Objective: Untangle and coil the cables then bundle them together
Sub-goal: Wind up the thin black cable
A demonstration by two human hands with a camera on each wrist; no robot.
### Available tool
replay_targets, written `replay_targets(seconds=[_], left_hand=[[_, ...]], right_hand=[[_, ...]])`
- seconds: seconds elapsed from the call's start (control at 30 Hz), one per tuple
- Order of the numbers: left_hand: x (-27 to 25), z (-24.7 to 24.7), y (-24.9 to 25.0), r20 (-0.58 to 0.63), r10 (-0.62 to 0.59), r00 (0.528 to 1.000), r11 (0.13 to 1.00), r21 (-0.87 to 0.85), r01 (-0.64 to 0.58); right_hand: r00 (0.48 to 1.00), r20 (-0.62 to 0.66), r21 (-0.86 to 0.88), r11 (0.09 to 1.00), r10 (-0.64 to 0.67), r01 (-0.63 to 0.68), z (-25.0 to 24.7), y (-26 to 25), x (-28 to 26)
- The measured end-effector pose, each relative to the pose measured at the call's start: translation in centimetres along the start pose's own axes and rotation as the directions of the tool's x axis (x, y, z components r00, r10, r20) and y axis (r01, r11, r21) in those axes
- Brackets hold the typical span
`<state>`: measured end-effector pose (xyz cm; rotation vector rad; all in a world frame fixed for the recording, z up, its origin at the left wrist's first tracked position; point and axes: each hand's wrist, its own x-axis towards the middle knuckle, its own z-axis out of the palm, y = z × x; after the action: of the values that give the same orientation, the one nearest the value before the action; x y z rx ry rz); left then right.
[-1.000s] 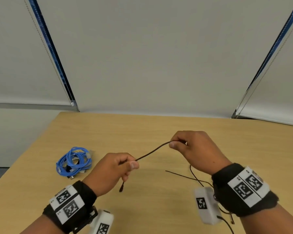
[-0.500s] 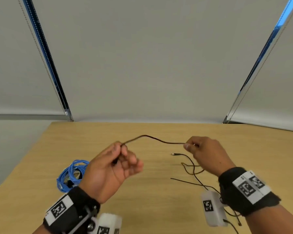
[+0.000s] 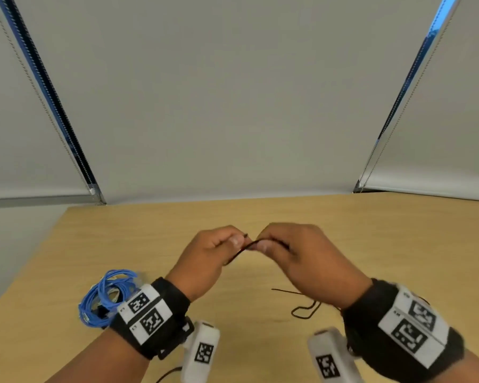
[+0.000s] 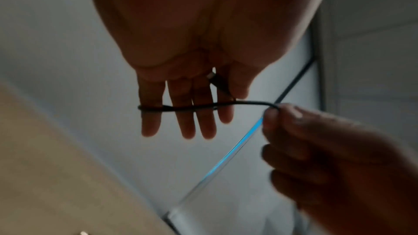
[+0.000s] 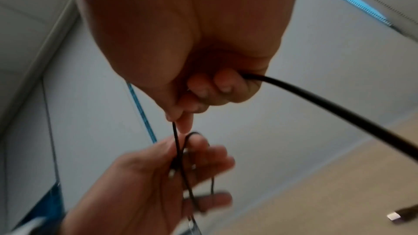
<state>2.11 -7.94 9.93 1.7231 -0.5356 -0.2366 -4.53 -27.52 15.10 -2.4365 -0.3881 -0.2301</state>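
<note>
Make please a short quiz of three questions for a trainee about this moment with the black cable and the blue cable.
1. True or false: the blue cable lies coiled on the table, with no hand on it.
2. Which hand has the black cable looped around its fingers? A) left hand B) right hand
3. Fill in: the right hand pinches the black cable between thumb and ____.

Key
1. True.
2. A: the left wrist view shows the loop across four straight fingers.
3. Forefinger; the rest of the black cable trails down to the table.
</note>
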Motion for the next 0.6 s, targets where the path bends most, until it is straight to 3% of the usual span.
replay_targets(seconds=[0.17,0.3,0.37,0.43,0.5,0.6], left_hand=[[-0.8,1.9,1.1,0.268,-0.079,0.96,0.916,-0.361,0.176],[-0.8,0.9,2.4,0.364,0.077,0.928,0.717,-0.667,0.202],[-0.4,0.3,3.2,0.317,0.183,0.931,0.607,-0.781,0.146],[0.1,-0.4,3.7,0.213,0.203,0.956,0.537,-0.84,0.073],[0.6,-0.7,3.9,0.112,0.162,0.98,0.509,-0.861,0.015],[1.3,-0.1,3.9,-0.055,0.069,0.996,0.535,-0.84,-0.084]], right_hand=[[0.994,-0.064,0.255,0.964,0.089,-0.07,-2.5,2.1,1.0],[0.99,-0.063,0.513,0.855,0.128,-0.078,-1.9,4.1,1.3],[0.984,-0.024,0.593,0.795,0.174,-0.126,-0.9,5.1,1.0],[0.977,0.032,0.619,0.763,0.213,-0.187,0.5,5.9,0.4],[0.973,0.097,0.61,0.76,0.208,-0.224,1.9,6.0,-0.2],[0.97,0.16,0.584,0.774,0.185,-0.244,3.8,5.1,-0.4]])
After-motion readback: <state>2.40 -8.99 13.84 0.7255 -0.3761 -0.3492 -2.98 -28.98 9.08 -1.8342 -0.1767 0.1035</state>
